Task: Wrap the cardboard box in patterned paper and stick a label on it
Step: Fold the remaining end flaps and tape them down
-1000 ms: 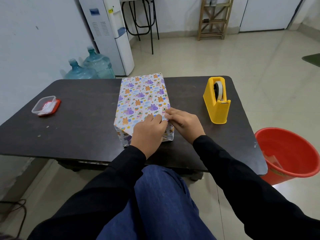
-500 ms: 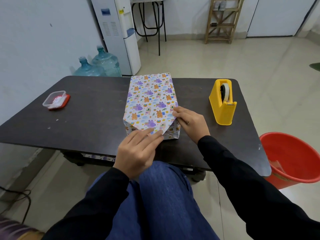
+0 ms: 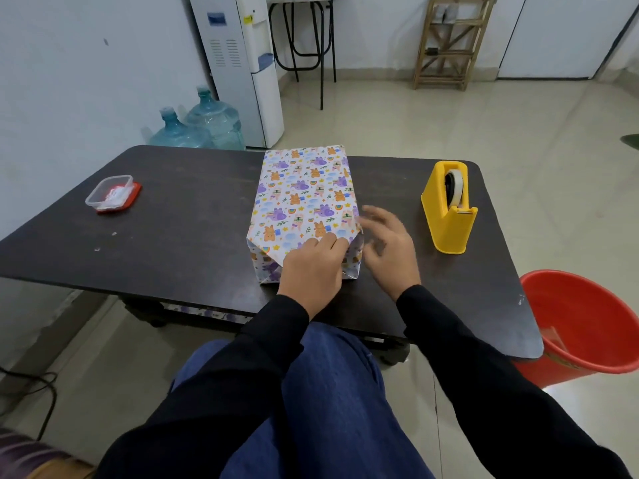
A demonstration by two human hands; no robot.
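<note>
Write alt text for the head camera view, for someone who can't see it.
A seated person's left hand presses the folded end flap of a box wrapped in patterned paper on a dark table, while the open, blurred right hand hovers beside it. A yellow tape dispenser stands to the right, a small red-lidded container to the left.

Dark worktop (image 3: 193,236): yellow tape dispenser (image 3: 447,219) upright near its right end, clear tub with red lid (image 3: 112,194) near its left end, red bucket (image 3: 587,326) on the floor off its near-right corner, two blue water jugs (image 3: 211,122) and a white water cooler (image 3: 242,63) beyond its far edge.
</note>
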